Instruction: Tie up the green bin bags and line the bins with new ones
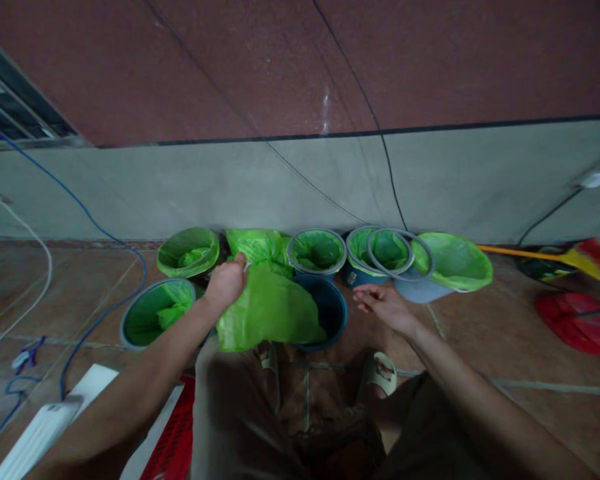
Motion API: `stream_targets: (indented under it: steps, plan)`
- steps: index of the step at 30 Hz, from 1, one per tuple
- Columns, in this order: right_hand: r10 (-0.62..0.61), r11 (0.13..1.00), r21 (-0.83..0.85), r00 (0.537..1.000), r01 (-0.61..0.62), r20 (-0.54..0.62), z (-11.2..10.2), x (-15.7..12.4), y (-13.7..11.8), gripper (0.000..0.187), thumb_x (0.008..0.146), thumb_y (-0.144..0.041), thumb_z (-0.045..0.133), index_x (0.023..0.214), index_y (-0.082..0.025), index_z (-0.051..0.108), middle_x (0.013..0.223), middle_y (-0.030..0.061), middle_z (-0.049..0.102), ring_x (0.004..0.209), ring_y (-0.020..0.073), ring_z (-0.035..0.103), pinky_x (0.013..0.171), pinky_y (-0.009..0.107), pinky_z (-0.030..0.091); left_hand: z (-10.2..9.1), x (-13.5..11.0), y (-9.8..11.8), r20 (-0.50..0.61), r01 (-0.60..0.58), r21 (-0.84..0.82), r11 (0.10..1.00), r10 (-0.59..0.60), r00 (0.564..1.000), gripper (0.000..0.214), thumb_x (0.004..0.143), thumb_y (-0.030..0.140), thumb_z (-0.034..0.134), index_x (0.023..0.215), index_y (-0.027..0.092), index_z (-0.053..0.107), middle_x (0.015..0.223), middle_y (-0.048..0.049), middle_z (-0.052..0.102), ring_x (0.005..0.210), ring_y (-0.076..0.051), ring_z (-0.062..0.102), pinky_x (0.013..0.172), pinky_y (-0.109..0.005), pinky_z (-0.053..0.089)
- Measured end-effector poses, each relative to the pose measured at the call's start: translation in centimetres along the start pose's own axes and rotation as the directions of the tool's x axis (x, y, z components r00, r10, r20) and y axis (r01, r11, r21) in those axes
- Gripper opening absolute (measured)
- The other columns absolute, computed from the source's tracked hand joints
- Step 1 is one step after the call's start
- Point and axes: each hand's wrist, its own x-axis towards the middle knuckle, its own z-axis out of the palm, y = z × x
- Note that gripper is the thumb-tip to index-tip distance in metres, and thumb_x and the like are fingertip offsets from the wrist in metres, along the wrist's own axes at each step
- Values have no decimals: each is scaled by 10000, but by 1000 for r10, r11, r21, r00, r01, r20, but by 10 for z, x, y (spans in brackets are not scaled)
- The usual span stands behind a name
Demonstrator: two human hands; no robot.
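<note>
My left hand (226,283) is closed on the top edge of a green plastic bag (267,311), which hangs down over the near left side of a dark blue bin (330,308) that has no liner. My right hand (384,303) hovers just right of that bin, fingers loosely spread and holding nothing. Several small bins lined with green bags stand round it: one at the near left (156,313), one behind it (189,252), one at the back middle (317,251). A grey ring (399,253) lies across two bins at the right.
A grey wall (280,187) runs behind the bins. Blue cable (100,233) and white cable (35,240) trail over the tiled floor at left. A red dustpan (577,323) and a yellow-handled broom (555,256) lie at right. A red crate (173,443) sits by my left leg.
</note>
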Motion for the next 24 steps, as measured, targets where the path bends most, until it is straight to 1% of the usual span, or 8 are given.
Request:
stream_targets:
  steps: [3,7,9,13,15,17,20,24]
  plan:
    - [0,1000,-23,998,1,57,11,5,-6,358,658,-506,755,828,-197,694,720,17,690,581,115,594,561,255,503,17,15,42,15,35,-221,975,-32,999,300,947,267,423,1143,99,575,919,-160,705,879,-264,686,763,-321,473]
    - [-19,997,-71,989,30,146,23,11,-20,317,687,-457,742,857,-192,700,751,11,693,622,119,610,606,260,526,50,39,93,71,70,-591,804,-35,997,180,899,242,517,960,112,625,883,-119,688,851,-210,651,757,-291,455]
    - [-40,991,-117,986,59,159,28,15,-23,309,724,-456,701,889,-195,695,770,11,692,633,123,612,616,265,524,71,43,110,144,128,-768,627,-25,989,152,875,258,558,897,124,626,797,-77,667,782,-182,631,728,-280,456]
    - [-55,954,-288,991,87,119,40,28,-5,371,819,-469,590,1059,-192,652,875,46,702,738,163,648,680,293,515,114,36,124,347,335,-936,107,123,930,214,838,342,626,885,134,611,712,-20,633,641,-126,582,639,-250,455]
    - [-11,908,-417,996,47,87,50,33,13,465,832,-466,586,1186,-166,587,935,78,705,809,191,663,740,316,509,129,33,124,445,456,-890,-3,215,869,288,798,400,676,879,133,606,715,-15,631,614,-117,571,607,-245,443]
    - [56,833,-553,995,-2,80,60,35,30,546,823,-453,610,1268,-150,520,979,103,706,859,219,671,773,330,495,137,33,123,504,528,-849,-16,279,818,344,755,434,717,892,139,605,741,-13,636,623,-114,574,603,-244,436]
    - [123,736,-676,978,23,167,71,35,50,561,828,-436,613,1298,-159,481,1014,111,710,906,246,674,762,324,478,141,38,123,523,553,-833,11,342,781,359,745,425,721,938,149,596,798,-14,641,666,-116,587,625,-245,443]
    - [133,653,-753,968,76,212,68,41,60,443,856,-330,564,1252,-139,511,1019,130,714,920,252,679,757,310,468,143,39,122,515,509,-850,136,413,751,374,714,337,729,993,146,568,852,-26,642,739,-145,613,635,-249,466]
